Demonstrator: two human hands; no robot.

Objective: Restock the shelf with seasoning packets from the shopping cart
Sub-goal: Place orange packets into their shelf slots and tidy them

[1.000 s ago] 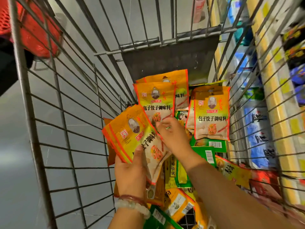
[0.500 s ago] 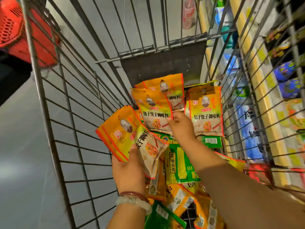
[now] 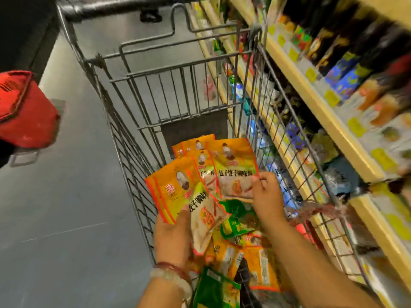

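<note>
Loose green and orange packets point(image 3: 224, 258): nearest, in the wire shopping cart point(image 3: 142, 165). Left hand point(image 3: 172, 235): grip closed on a fanned orange packet stack point(image 3: 184, 194). Right hand point(image 3: 265, 197): pinching one more orange packet point(image 3: 233, 172). Shelf point(image 3: 322, 107): right of cart, blurred goods. Red basket point(image 3: 22, 112): far left.

Orange seasoning packet point(image 3: 233, 167) reads 包子饺子调味料; shelf price tags point(image 3: 331, 98) blurred, unreadable
</note>
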